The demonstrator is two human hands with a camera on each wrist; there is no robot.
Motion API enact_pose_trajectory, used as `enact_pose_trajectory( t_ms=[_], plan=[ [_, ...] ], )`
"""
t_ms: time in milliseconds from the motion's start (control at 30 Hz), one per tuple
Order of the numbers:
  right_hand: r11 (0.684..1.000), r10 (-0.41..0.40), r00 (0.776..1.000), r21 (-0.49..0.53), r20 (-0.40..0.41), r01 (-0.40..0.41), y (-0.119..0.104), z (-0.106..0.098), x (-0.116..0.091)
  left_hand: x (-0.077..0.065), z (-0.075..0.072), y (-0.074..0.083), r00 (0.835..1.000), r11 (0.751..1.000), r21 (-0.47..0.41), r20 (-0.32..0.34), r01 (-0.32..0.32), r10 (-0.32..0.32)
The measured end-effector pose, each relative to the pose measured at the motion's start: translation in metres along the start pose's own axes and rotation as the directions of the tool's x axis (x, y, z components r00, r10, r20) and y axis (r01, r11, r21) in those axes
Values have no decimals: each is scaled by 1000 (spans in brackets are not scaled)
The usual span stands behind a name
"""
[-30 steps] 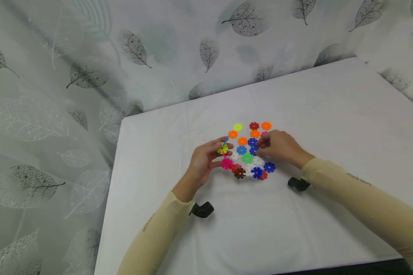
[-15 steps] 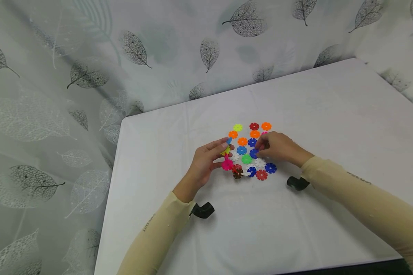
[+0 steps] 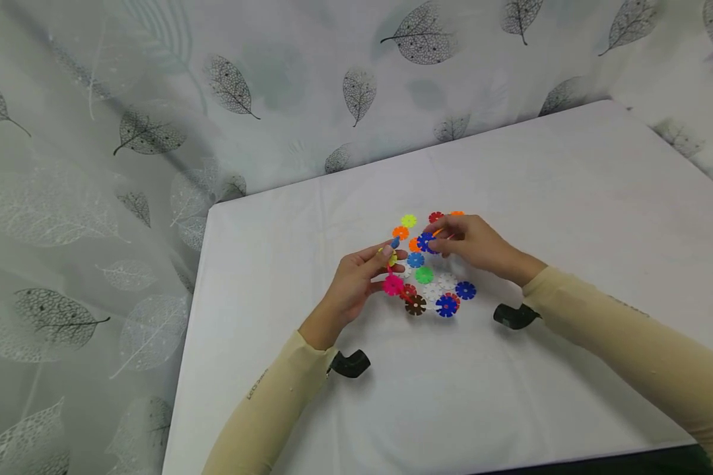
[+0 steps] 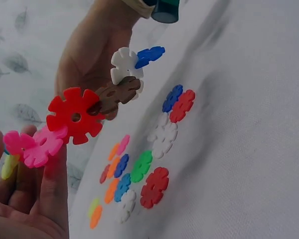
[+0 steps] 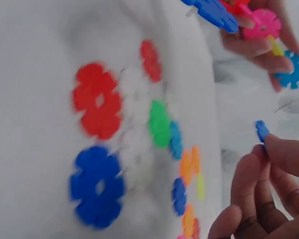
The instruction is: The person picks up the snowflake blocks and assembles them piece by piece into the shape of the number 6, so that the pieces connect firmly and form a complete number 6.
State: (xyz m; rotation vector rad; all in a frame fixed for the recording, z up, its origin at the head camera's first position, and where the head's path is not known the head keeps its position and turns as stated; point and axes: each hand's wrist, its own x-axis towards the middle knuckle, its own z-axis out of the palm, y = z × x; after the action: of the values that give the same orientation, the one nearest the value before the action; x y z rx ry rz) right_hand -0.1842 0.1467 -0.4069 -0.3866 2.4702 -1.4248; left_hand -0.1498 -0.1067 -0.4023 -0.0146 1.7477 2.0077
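Observation:
My left hand point(image 3: 350, 284) holds a chain of slotted, flower-shaped plastic discs by its upper end. From its fingers in the left wrist view run a yellow disc point(image 4: 10, 167), pink discs point(image 4: 49, 143), a red disc point(image 4: 60, 118), a brown disc point(image 4: 120, 94), a white disc point(image 4: 123, 62) and a dark blue disc point(image 4: 148, 57) at the free end. A light blue disc point(image 5: 298, 77) tops the chain in the right wrist view. My right hand point(image 3: 478, 244) pinches a loose dark blue disc point(image 3: 424, 243) between thumb and fingers, above the table and apart from the chain.
Several loose discs lie on the white-covered table point(image 3: 511, 396), among them a green disc point(image 3: 424, 275), a dark blue disc point(image 3: 466, 290) and a yellow disc point(image 3: 408, 220). A leaf-patterned curtain point(image 3: 297, 79) hangs behind the table and to its left.
My right hand has picked up a dark blue disc from the table and moved up and left with it. The chain in my left hand has turned a little.

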Motion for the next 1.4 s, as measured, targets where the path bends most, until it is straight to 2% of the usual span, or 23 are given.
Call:
enact_pose_trajectory(
  t_ms=[167,433,900,1300,1400],
  plan=[
    [990,-48,998,128,-51,54,-23,2,-3,-1,1,1,999,1000,-24,33,2,-1],
    [977,4,998,212,-68,10,-37,4,-8,-1,3,1,998,1000,-15,69,1,0],
    [969,-6,992,244,-127,37,-34,7,-10,-1,4,-1,994,999,35,104,-28,24],
    [956,-42,983,279,-176,91,-30,11,-11,0,8,0,996,997,69,84,-41,36],
    [961,-72,980,251,-186,119,-30,11,-12,0,9,1,997,996,75,65,-49,44]
  ],
)
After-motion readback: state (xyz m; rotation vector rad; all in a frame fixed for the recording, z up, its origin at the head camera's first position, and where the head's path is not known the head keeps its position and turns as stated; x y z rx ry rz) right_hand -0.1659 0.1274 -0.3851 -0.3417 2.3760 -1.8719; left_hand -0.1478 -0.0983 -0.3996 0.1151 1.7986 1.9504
